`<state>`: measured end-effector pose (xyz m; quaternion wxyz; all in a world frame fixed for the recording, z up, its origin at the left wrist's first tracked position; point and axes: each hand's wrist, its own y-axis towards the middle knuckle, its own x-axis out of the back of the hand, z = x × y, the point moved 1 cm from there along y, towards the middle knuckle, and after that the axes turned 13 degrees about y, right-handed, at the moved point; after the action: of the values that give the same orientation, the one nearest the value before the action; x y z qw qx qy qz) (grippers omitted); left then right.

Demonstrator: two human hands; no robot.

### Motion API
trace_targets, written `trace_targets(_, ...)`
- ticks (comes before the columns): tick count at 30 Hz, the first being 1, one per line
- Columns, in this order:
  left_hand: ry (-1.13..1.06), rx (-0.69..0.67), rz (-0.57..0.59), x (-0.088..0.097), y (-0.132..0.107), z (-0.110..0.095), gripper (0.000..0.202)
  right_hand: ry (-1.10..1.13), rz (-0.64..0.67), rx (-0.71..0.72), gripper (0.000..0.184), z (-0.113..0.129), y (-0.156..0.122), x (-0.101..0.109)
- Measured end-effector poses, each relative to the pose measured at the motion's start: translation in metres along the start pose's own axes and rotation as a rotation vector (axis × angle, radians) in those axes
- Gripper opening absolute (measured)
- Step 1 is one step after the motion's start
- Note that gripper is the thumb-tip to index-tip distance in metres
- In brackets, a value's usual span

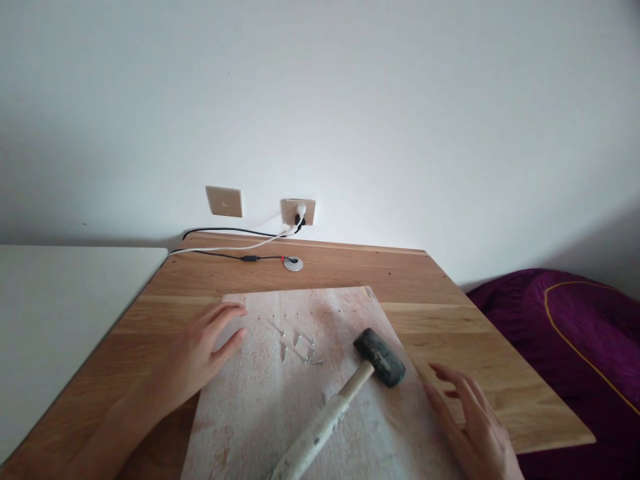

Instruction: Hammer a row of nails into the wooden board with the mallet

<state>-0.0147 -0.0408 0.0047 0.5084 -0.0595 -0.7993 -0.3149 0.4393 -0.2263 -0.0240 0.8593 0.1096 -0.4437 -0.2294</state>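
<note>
A pale, worn board (260,413) lies on a wooden table (450,333). My left hand (197,357) rests flat on the board's left edge, fingers stretched out and holding nothing. My right hand (475,427) hovers at the board's right edge with its fingers spread, also empty. Between them a mallet (350,393) with a black head and a pale wooden handle lies diagonally on the board. Several small loose nails (299,348) are scattered just left of the mallet head. A faint row of small dots runs across the board near its far edge.
Black and white cables (235,250) run from a wall socket (298,211) across the table's back edge, near a round grommet (293,264). A white surface (60,307) adjoins the table on the left. Purple bedding (575,340) lies to the right.
</note>
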Motion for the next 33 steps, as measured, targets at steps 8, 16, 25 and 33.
trace_targets(8, 0.177, -0.230, 0.037, 0.037, -0.086, -0.042, 0.028, 0.134, 0.020, -0.212, 0.034, 0.014, -0.005, -0.009)
trace_targets(16, 0.350, -0.097, 0.048, 0.048, -0.127, 0.004, 0.038, 0.273, 0.205, 0.040, 0.026, 0.049, -0.010, -0.039)
trace_targets(25, 0.274, 0.336, 0.158, 0.078, -0.159, 0.077, 0.054, 0.394, 0.211, 0.224, 0.029, 0.123, -0.029, -0.102)
trace_targets(33, 0.271, 0.490, 0.118, 0.094, -0.159, 0.092, 0.076, 0.431, 0.325, 0.237, 0.022, 0.149, -0.022, -0.114)
